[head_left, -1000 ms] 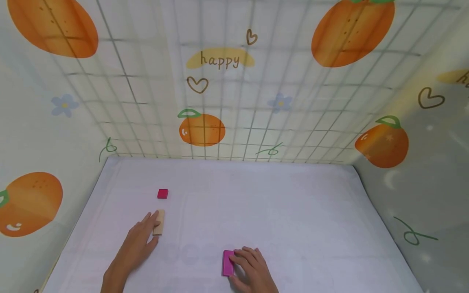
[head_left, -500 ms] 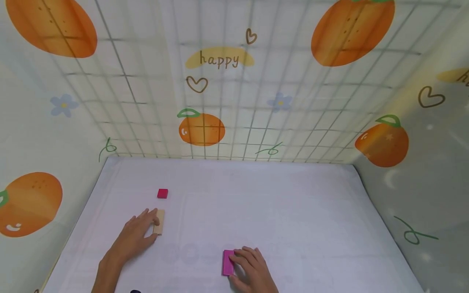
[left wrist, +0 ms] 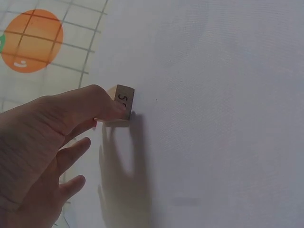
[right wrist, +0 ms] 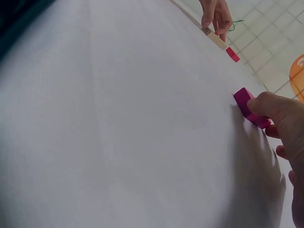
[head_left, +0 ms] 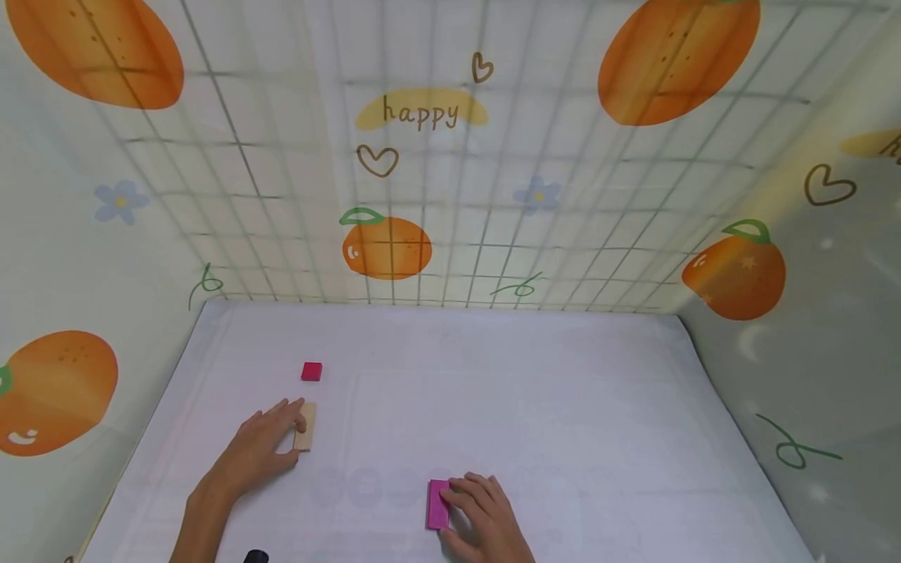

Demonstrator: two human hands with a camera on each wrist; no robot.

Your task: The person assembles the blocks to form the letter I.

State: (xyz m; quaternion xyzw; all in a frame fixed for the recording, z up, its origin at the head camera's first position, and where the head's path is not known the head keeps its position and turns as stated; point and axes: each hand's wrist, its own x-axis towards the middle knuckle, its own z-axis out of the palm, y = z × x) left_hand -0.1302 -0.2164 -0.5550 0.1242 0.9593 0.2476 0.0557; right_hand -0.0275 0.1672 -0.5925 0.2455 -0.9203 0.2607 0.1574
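At the left of the white surface, my left hand [head_left: 256, 453] pinches a plain wooden block [head_left: 307, 438] lying lengthwise away from me. In the left wrist view, the thumb presses the end of that block [left wrist: 124, 89], partly covering dark printed characters. My right hand [head_left: 489, 516] holds a magenta block [head_left: 438, 508] near the front middle, thumb at its near end and fingers toward its far end. In the right wrist view the thumb lies against the magenta block [right wrist: 243, 100]. A small red block [head_left: 312, 371] lies untouched just beyond the wooden one.
A white cloth [head_left: 563, 407] covers the surface. Hanging sheets with printed oranges [head_left: 387, 249] and grid lines enclose the back and sides. A black rounded object [head_left: 256, 557] shows at the bottom edge, near my left forearm.
My left wrist has shifted slightly left, and its thumb has moved up to the wooden block's near end. The black object has come into view at the bottom. My right hand stays still.
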